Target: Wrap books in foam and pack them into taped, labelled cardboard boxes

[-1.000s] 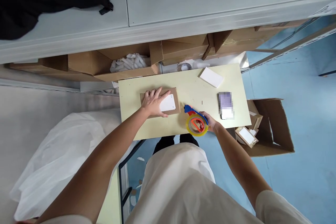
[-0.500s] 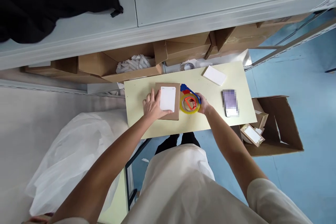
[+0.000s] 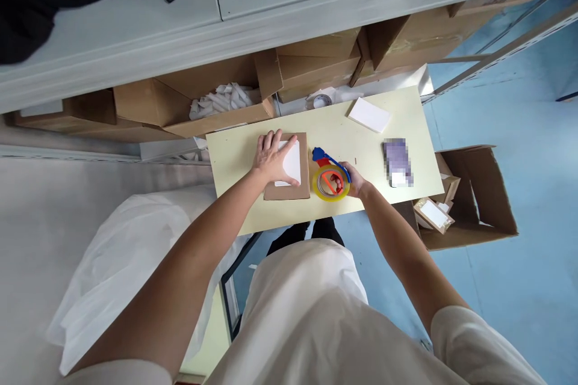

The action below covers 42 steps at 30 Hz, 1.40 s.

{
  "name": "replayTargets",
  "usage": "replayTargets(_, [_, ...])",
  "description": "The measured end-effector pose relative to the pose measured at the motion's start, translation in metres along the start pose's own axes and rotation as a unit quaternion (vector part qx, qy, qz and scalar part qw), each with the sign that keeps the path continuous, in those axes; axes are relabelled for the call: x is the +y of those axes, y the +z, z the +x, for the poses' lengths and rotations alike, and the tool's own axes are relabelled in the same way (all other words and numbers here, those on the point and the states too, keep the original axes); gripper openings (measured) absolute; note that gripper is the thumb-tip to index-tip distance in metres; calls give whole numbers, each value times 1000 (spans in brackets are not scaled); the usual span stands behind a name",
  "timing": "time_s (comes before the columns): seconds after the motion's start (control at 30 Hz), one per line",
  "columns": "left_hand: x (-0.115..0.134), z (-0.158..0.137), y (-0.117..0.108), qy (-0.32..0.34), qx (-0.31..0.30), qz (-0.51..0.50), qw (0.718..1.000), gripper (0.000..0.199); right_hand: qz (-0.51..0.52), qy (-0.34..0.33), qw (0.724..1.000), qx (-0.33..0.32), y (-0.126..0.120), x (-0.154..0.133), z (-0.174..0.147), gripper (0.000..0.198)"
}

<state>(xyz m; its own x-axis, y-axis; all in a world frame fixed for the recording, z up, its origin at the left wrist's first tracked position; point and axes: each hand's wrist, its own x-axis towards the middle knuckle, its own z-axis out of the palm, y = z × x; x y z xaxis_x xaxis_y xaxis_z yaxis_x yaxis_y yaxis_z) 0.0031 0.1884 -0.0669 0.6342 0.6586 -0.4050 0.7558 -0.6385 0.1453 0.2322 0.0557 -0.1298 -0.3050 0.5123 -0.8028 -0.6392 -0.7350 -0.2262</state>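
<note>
A small brown cardboard box [image 3: 301, 190] lies on the cream table [image 3: 239, 209] with a white label [image 3: 292, 163] on its top. Spread flat over the box and partly covering the label is my left hand [image 3: 272, 162], its fingers apart. To the right of the box, my right hand [image 3: 352, 178] is wrapped round a tape dispenser [image 3: 331, 181] with a blue frame, a red part and a roll of yellowish tape. A narrow gap separates the dispenser from the box.
A stack of white labels [image 3: 369, 114] and a blurred purple item [image 3: 397, 160] lie on the table's right part. An open carton [image 3: 492, 204] holding small boxes stands right. Cartons [image 3: 221, 123] line the shelf behind. White plastic sheeting [image 3: 135, 252] lies at left.
My left hand has slid over the box top, its fingers now spread across the label. The dispenser in my right hand has shifted slightly away from the box.
</note>
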Motion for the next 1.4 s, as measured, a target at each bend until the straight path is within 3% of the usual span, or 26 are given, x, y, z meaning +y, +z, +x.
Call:
replayTargets(0.13, [0, 0, 1, 0, 11, 5, 1000, 136, -28, -29, 999, 34, -10, 51, -37, 32])
replayTargets(0.27, [3, -1, 4, -13, 20, 6, 1000, 136, -42, -18, 998, 39, -7, 98, -58, 30])
replayTargets(0.4, [6, -4, 10, -78, 54, 7, 995, 130, -49, -19, 998, 39, 3, 115, -55, 28])
replayTargets(0.47, [3, -11, 12, -141, 59, 4, 988, 126, -49, -26, 998, 37, 7, 108, -48, 28])
replayTargets(0.57, [-5, -32, 18, -224, 22, -4, 974, 119, -23, -42, 999, 24, 12, 80, -32, 34])
replayTargets(0.67, [-10, -66, 28, -253, -18, -3, 967, 110, 5, -55, 998, 4, 16, 42, -15, 38])
replayTargets(0.8, [-7, -97, 32, -279, 14, 5, 960, 109, -32, -20, 999, -35, 19, 2, 1, 34])
replayTargets(0.87, [-4, -93, 27, -250, 32, 9, 968, 112, -46, 8, 998, -49, 19, -8, 6, 33])
replayTargets(1.03, [11, -38, 14, -56, 27, -11, 998, 110, -56, 36, 997, -45, 17, -14, 13, 33])
replayTargets(1.17, [24, -10, 17, -77, 3, -42, 996, 101, -59, 39, 997, -31, 14, -17, 19, 31])
replayTargets(1.27, [25, -8, 21, -98, -8, -42, 994, 101, -53, 54, 996, -34, 8, -13, 18, 32])
replayTargets(1.4, [23, -10, 20, -99, -8, -38, 994, 106, -60, 99, 993, -24, -17, 1, -7, 31])
